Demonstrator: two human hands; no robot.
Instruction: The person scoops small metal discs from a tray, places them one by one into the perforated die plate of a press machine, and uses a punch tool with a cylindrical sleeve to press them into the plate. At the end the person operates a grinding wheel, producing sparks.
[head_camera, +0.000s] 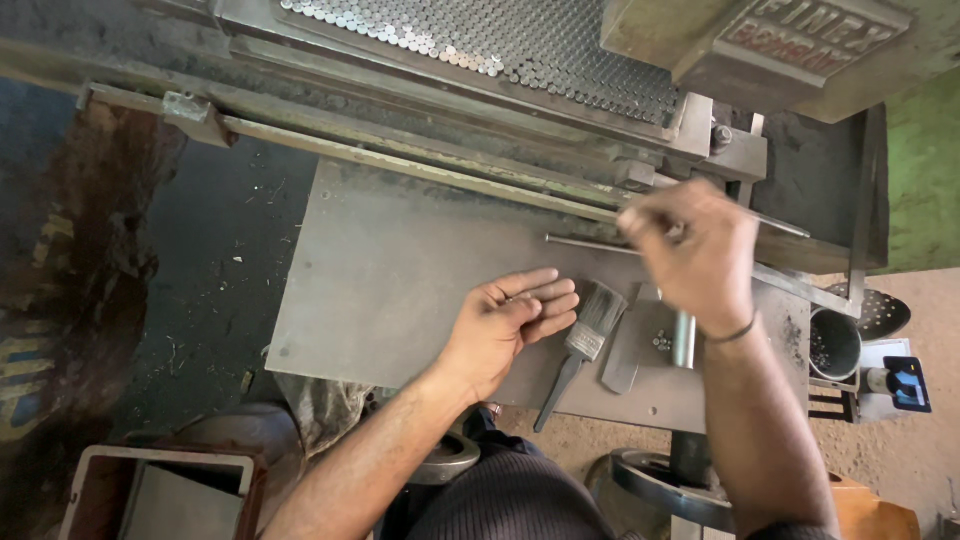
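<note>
The left hand (505, 325) rests palm up on the grey metal work plate (390, 280), fingers extended and loosely together; a few small pieces appear to lie across the fingertips, but they are too small to identify; the hand is not clenched. The right hand (695, 255) is raised above the right part of the plate and is motion-blurred; its fingers are drawn together in a pinch at the level of a thin metal rod (580, 241), which runs left to right across the plate; whether the fingers actually grip the rod cannot be told. A dark band sits on the right wrist.

A flat paintbrush (585, 340) lies on the plate just beside the left fingertips, bristles pointing away from the person, handle overhanging the near edge. A short metal cylinder (684, 340) stands directly below the right hand; a flat metal piece (625, 352) lies between brush and cylinder. A tray of closely packed small pins (500, 35) sits at the far side of the machine; a dark round container (835, 345) stands off the right edge of the plate.
</note>
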